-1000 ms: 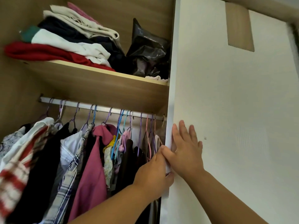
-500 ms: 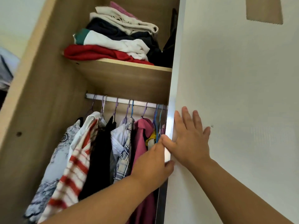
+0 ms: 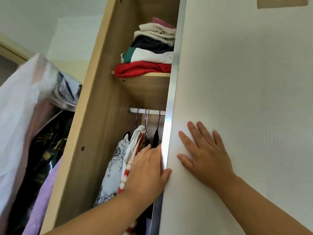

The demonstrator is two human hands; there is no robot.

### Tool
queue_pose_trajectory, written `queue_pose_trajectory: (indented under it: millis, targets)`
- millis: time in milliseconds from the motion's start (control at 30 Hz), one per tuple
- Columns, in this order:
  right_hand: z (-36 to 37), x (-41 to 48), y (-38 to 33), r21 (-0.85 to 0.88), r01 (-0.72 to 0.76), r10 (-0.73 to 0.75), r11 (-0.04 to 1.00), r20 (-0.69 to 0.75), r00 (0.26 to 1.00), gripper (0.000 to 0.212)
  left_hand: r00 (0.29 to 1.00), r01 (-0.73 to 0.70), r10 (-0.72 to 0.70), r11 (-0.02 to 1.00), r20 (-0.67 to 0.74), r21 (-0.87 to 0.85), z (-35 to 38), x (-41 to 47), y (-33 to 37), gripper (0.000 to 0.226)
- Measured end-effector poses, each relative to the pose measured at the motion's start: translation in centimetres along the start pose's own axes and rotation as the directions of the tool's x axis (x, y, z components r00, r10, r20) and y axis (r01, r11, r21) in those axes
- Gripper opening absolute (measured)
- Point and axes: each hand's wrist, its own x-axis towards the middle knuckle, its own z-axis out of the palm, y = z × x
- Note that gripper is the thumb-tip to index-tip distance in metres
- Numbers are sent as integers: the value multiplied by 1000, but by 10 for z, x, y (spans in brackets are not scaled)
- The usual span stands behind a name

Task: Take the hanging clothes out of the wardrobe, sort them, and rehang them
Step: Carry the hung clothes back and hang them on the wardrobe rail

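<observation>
Hanging clothes (image 3: 118, 160): on purple hangers on the white rail (image 3: 147, 111) inside the wardrobe (image 3: 94, 116), seen through a narrow gap between its wooden side panel and the door. Visible pieces: pale patterned, red-and-white striped, black.

Shelf (image 3: 149, 85) above the rail carries a folded stack (image 3: 149, 55): red at the bottom, then white with green, dark, cream, pink on top. Sliding door (image 3: 245, 99) is white with a metal edge strip and covers the rest of the opening. Left of the wardrobe, outside it, garments in clear plastic covers (image 3: 20, 107) hang against a pale wall (image 3: 50, 22).

Left hand (image 3: 147, 170): fingers reach behind the door's edge, thumb on its front face, gripping the edge. Right hand (image 3: 203, 156): flat, fingers spread, palm pressed on the door face just beside the edge, holding nothing.
</observation>
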Motion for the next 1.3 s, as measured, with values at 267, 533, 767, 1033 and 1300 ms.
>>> queue_pose_trajectory:
  millis: [267, 533, 767, 1033, 1300]
  targets:
    - [13, 26, -53, 22, 93, -92, 995, -56, 994, 58, 983, 181, -177, 943, -41, 280, -28, -12, -37, 73]
    - [21, 46, -100, 95, 186, -182, 978, -53, 982, 52, 915, 404, -372, 834, -157, 375, -57, -15, -81, 93]
    - [27, 66, -138, 139, 234, -227, 962, -60, 972, 47, 864, 504, -469, 809, -184, 303, -70, -17, -119, 102]
    - [31, 82, -171, 204, 241, -232, 949, -66, 970, 49, 896, 438, -413, 879, -162, 188, -77, -22, -148, 88]
    - [36, 91, -190, 192, 235, -215, 953, -116, 970, 51, 937, 341, -308, 905, -163, 255, -82, -25, -167, 75]
